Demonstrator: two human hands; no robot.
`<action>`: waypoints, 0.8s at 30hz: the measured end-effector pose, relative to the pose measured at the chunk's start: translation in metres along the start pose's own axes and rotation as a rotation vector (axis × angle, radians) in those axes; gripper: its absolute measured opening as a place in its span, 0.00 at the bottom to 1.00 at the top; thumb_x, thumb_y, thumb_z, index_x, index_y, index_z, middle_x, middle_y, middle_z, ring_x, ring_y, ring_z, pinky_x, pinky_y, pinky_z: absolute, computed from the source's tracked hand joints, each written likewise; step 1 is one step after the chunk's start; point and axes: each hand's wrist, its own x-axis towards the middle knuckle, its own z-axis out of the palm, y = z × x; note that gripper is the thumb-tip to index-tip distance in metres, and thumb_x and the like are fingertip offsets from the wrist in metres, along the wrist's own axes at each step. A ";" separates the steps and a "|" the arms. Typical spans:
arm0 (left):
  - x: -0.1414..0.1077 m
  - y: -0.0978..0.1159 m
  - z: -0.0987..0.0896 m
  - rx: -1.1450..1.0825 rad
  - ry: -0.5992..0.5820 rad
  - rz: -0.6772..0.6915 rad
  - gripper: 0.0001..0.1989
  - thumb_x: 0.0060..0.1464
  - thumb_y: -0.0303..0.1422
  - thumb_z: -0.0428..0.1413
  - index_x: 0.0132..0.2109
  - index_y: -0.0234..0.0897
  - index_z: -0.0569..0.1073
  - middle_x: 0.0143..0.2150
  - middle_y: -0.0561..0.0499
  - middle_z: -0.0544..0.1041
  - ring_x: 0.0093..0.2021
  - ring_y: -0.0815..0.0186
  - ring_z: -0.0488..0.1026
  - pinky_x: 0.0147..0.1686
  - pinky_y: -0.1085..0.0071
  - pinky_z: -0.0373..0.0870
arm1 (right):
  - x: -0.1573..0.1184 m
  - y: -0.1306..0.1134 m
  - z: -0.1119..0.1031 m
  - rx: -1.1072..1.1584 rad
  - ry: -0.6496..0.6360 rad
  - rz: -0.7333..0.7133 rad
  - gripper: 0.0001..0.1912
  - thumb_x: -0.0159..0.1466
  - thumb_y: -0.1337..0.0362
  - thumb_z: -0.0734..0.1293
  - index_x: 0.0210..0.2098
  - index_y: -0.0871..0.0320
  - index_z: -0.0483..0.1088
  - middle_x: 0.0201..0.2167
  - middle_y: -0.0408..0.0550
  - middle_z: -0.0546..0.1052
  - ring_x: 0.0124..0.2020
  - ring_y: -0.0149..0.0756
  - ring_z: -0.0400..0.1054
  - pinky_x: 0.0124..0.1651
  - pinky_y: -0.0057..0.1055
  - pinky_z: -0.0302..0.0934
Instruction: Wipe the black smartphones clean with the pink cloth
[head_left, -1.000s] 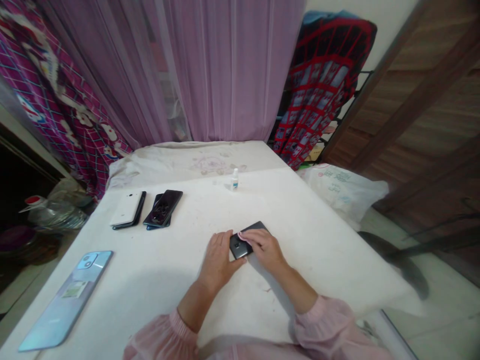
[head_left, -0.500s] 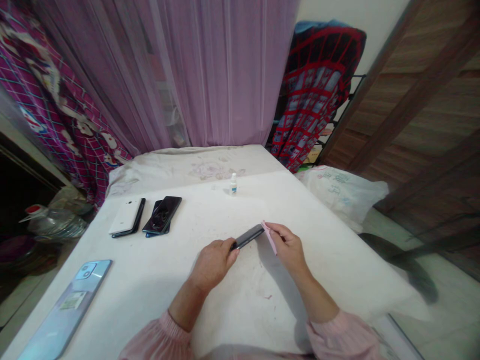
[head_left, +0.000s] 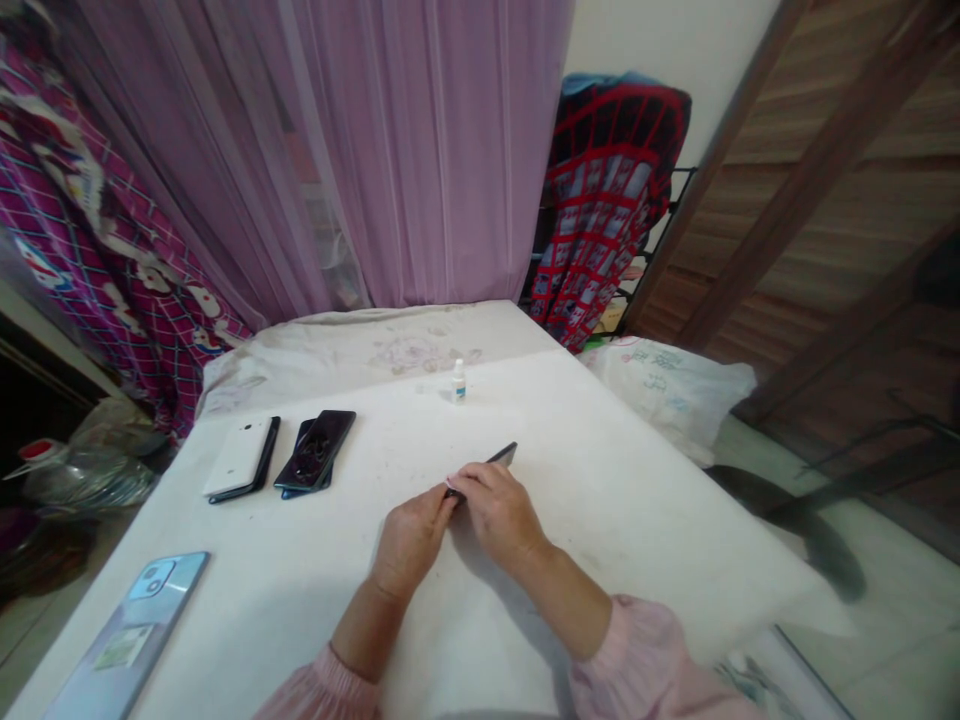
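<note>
Purple curtains (head_left: 420, 150) hung behind the white-covered counter (head_left: 637, 520), with a magenta checked cloth (head_left: 154, 270) at their left and a red-and-black patterned cloth (head_left: 600, 200) at their right. Brown wooden panelling (head_left: 810, 170) rose farther right. A white plastic bag (head_left: 667, 390) sat beside the counter's right edge; a clear red-capped jug (head_left: 109, 478) was at its left.

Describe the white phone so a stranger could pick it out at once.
Find the big white table in front of the purple curtain. On its left side, beyond the pale blue phone, the white phone lies on a darker phone. Its white surface sets it apart from the shiny black phone just to its right.
</note>
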 end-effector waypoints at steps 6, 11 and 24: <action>0.002 0.003 -0.003 -0.092 0.030 -0.051 0.13 0.62 0.34 0.47 0.47 0.41 0.74 0.38 0.49 0.81 0.36 0.63 0.78 0.38 0.70 0.72 | 0.001 0.012 -0.002 0.001 -0.030 -0.007 0.16 0.64 0.72 0.61 0.46 0.52 0.75 0.40 0.49 0.77 0.39 0.38 0.69 0.43 0.34 0.67; 0.002 0.000 -0.001 -0.293 -0.002 -0.206 0.13 0.59 0.38 0.48 0.42 0.41 0.76 0.29 0.54 0.79 0.31 0.64 0.77 0.33 0.72 0.71 | 0.007 0.074 -0.016 0.013 0.106 0.215 0.18 0.61 0.73 0.60 0.40 0.50 0.78 0.38 0.47 0.79 0.39 0.38 0.71 0.45 0.36 0.67; 0.006 -0.002 -0.013 -0.298 -0.111 -0.469 0.15 0.58 0.37 0.51 0.50 0.39 0.73 0.36 0.50 0.77 0.35 0.63 0.75 0.36 0.69 0.68 | -0.031 0.089 -0.002 0.347 0.323 0.558 0.14 0.58 0.59 0.62 0.36 0.55 0.78 0.38 0.49 0.80 0.40 0.40 0.74 0.48 0.39 0.68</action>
